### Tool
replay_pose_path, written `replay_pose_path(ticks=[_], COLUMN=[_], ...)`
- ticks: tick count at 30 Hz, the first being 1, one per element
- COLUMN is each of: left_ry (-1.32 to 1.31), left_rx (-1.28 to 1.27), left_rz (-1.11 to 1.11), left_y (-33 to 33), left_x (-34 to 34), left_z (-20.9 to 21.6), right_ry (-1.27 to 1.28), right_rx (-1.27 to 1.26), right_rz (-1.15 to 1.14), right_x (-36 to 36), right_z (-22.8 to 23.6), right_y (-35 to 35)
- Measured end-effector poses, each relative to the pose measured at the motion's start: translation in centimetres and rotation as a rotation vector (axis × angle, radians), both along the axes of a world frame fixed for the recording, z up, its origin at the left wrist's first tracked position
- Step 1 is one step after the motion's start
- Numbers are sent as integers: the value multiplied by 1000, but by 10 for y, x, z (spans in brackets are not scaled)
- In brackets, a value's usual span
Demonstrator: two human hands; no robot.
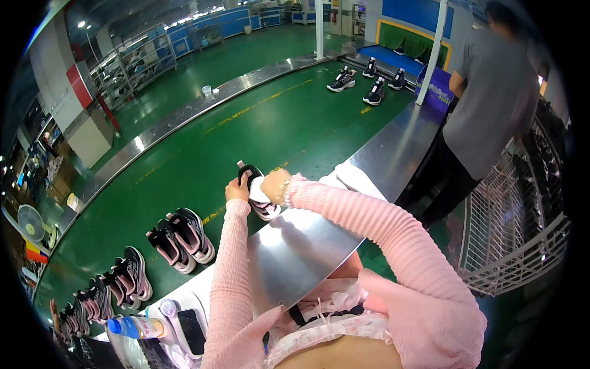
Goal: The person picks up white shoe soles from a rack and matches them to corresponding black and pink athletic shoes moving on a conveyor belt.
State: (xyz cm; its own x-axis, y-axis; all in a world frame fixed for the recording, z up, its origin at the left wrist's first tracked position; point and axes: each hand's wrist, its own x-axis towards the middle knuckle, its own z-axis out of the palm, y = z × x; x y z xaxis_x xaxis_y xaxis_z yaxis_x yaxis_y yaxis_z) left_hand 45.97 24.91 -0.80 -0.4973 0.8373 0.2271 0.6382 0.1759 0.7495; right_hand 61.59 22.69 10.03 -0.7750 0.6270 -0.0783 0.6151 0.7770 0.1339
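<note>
A black, pink and white sneaker [265,210] stands at the belt's near edge, in front of the metal tabletop. My left hand [236,189] is closed around the shoe's collar at the heel side. With my right hand [275,184] I grip a white insole [258,192], part of it at the shoe's opening; my fingertips are partly hidden behind it. More white insole-shaped pieces [357,180] lie to the right, beyond my right forearm.
On the green conveyor belt [184,160], a pair of similar sneakers [183,238] and several more stand left. Dark sneakers [375,91] are far right. A bottle [136,327] and phone [191,331] lie near left. A person [491,86] stands right, by a wire cart [510,246].
</note>
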Motion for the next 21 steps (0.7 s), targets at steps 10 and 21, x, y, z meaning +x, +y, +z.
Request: replay_pose_path(ticks=[10,21], left_ry=[288,221], left_rx=[-51,-97], left_rz=[-3,-208], left_y=[-30,-23], left_x=[-30,-44], left_z=[0,0], right_ry=[48,216], right_rx=[143,50], right_rz=[91,49], right_x=[-30,-60], right_z=[18,-62], right_y=[-16,16])
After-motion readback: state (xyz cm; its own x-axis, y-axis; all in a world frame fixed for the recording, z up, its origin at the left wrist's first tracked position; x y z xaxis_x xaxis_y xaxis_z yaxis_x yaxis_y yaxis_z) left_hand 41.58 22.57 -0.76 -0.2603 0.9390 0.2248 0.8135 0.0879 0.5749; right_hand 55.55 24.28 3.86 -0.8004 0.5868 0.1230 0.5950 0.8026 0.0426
